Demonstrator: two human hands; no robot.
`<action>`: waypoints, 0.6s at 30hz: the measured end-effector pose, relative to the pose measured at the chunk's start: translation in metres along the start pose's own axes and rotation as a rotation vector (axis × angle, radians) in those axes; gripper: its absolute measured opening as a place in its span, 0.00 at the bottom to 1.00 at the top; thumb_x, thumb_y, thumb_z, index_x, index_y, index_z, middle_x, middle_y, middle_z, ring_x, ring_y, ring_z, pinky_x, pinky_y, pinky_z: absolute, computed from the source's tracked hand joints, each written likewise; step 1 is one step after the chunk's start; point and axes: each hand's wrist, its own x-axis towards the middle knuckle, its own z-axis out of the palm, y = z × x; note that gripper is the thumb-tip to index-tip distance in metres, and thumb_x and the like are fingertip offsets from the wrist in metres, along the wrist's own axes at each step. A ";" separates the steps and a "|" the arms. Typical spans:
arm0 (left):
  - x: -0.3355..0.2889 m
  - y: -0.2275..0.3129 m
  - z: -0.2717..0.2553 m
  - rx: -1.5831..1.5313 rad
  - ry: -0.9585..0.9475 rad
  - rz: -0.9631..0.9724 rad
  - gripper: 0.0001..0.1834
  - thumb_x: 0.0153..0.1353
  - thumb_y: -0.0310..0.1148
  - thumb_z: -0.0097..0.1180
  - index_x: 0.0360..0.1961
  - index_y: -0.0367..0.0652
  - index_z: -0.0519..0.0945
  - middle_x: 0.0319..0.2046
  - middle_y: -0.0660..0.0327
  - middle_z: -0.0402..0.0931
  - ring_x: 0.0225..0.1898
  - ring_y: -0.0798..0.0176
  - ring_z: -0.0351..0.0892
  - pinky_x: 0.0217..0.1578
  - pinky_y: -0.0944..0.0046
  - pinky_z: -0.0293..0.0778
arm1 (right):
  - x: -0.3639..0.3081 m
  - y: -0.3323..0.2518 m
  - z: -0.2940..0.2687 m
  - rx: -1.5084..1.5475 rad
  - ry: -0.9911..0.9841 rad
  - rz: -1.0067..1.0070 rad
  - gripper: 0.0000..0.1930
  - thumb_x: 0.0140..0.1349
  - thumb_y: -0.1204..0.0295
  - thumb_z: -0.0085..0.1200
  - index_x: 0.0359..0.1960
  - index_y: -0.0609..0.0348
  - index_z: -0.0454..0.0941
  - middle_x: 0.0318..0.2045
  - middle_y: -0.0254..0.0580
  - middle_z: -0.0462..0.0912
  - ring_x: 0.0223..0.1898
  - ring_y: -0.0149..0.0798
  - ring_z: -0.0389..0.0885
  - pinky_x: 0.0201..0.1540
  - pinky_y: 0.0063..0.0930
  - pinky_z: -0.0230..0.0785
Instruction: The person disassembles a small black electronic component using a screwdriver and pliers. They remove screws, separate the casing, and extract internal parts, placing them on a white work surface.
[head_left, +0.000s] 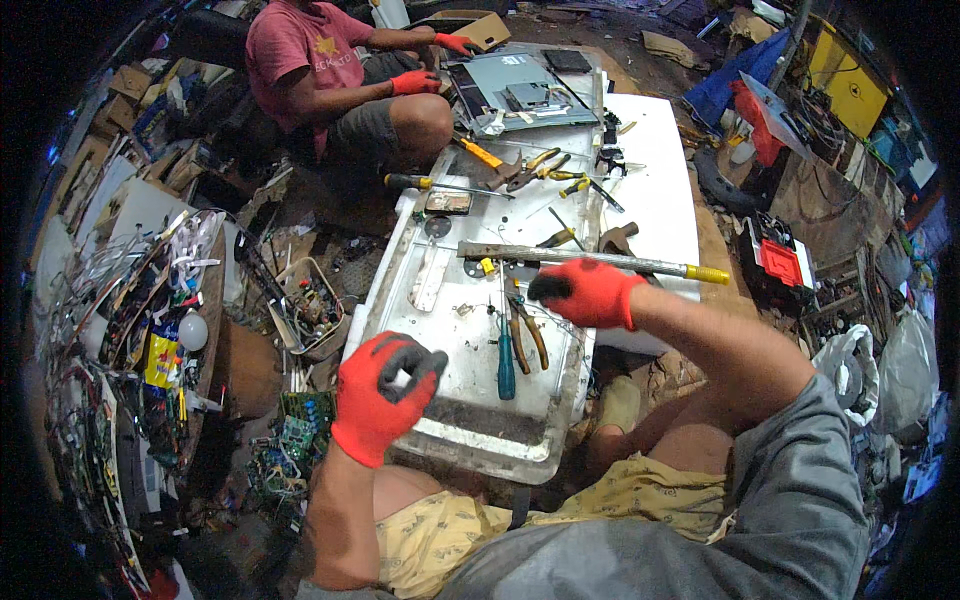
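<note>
Nearest, the red-gloved left hand [388, 395], fingers curled toward the thumb, impossible to tell whether around anything. Beneath both hands, a dirty white panel [462, 368]. Between the hands, lying on it, a teal-handled screwdriver [506, 365] and, just beside, brown-handled pliers [531, 340]. Right of these, the red-gloved right hand [588, 293], fingers leftward and blurred, grip impossible to tell. Just past that hand, a long metal bar [570, 253] with a yellow end. Well beyond both hands, a co-worker's gloved hand [415, 82] near a flat gray panel [485, 88].

Red-and-black gloves [366, 408], grey shirt [785, 500], patterned yellow shorts [650, 487]
</note>
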 end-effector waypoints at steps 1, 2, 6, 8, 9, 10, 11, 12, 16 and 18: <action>-0.002 0.001 -0.004 0.037 -0.067 -0.010 0.10 0.49 0.26 0.70 0.30 0.37 0.81 0.30 0.52 0.80 0.30 0.51 0.80 0.35 0.60 0.76 | 0.017 0.007 -0.006 -0.049 0.068 0.007 0.17 0.63 0.61 0.54 0.51 0.50 0.79 0.47 0.52 0.84 0.52 0.56 0.81 0.57 0.45 0.73; -0.001 0.001 -0.005 0.064 -0.135 -0.015 0.11 0.47 0.27 0.71 0.32 0.36 0.82 0.31 0.51 0.81 0.31 0.49 0.82 0.37 0.59 0.77 | 0.034 0.018 -0.015 -0.104 0.139 0.023 0.17 0.62 0.62 0.53 0.51 0.50 0.79 0.46 0.52 0.84 0.52 0.57 0.81 0.56 0.46 0.73; 0.009 -0.002 0.007 0.112 -0.208 0.188 0.14 0.47 0.35 0.72 0.34 0.43 0.83 0.32 0.54 0.81 0.35 0.48 0.81 0.39 0.53 0.78 | 0.128 0.112 -0.056 -0.427 0.460 0.064 0.21 0.60 0.65 0.52 0.57 0.46 0.77 0.56 0.51 0.78 0.55 0.57 0.79 0.56 0.47 0.73; 0.007 -0.012 0.007 0.140 -0.355 0.185 0.19 0.48 0.39 0.71 0.40 0.43 0.83 0.39 0.53 0.80 0.42 0.46 0.81 0.45 0.50 0.77 | 0.178 0.141 -0.077 -0.294 0.497 0.129 0.24 0.60 0.67 0.51 0.60 0.44 0.76 0.60 0.51 0.75 0.57 0.56 0.77 0.58 0.45 0.72; 0.012 -0.011 0.004 0.154 -0.410 0.167 0.20 0.48 0.40 0.71 0.41 0.43 0.83 0.40 0.53 0.80 0.42 0.46 0.81 0.46 0.49 0.77 | 0.203 0.153 -0.083 -0.269 0.477 0.177 0.25 0.59 0.69 0.50 0.61 0.43 0.75 0.61 0.50 0.75 0.58 0.55 0.77 0.58 0.45 0.72; 0.015 -0.011 -0.001 0.132 -0.451 0.170 0.21 0.49 0.41 0.70 0.42 0.43 0.83 0.41 0.53 0.81 0.42 0.47 0.81 0.47 0.48 0.77 | 0.221 0.174 -0.095 -0.318 0.498 0.189 0.26 0.61 0.69 0.48 0.63 0.42 0.74 0.60 0.50 0.77 0.57 0.54 0.79 0.58 0.44 0.73; 0.017 -0.013 -0.005 0.140 -0.479 0.185 0.23 0.48 0.42 0.71 0.44 0.44 0.83 0.42 0.53 0.81 0.43 0.48 0.81 0.47 0.48 0.76 | 0.244 0.180 -0.099 -0.224 0.485 0.271 0.26 0.62 0.68 0.48 0.64 0.41 0.73 0.57 0.50 0.79 0.53 0.53 0.81 0.56 0.43 0.75; 0.016 -0.014 -0.009 0.156 -0.511 0.179 0.25 0.47 0.43 0.71 0.46 0.44 0.82 0.44 0.53 0.81 0.43 0.48 0.81 0.48 0.48 0.76 | 0.268 0.174 -0.092 -0.208 0.457 0.288 0.26 0.63 0.67 0.47 0.65 0.40 0.72 0.52 0.50 0.82 0.48 0.52 0.84 0.51 0.42 0.78; 0.016 -0.012 -0.024 0.095 -0.691 0.010 0.34 0.37 0.38 0.75 0.50 0.48 0.80 0.53 0.52 0.76 0.56 0.44 0.75 0.61 0.35 0.67 | 0.347 0.169 -0.078 -0.019 0.209 0.414 0.29 0.60 0.65 0.48 0.67 0.38 0.71 0.51 0.51 0.84 0.49 0.49 0.85 0.51 0.43 0.79; 0.024 -0.014 -0.023 0.101 -0.603 0.061 0.29 0.36 0.37 0.74 0.44 0.45 0.81 0.49 0.51 0.78 0.51 0.44 0.78 0.57 0.37 0.71 | 0.372 0.177 -0.076 -0.054 0.205 0.433 0.29 0.61 0.59 0.52 0.67 0.38 0.72 0.47 0.51 0.85 0.46 0.48 0.86 0.49 0.46 0.80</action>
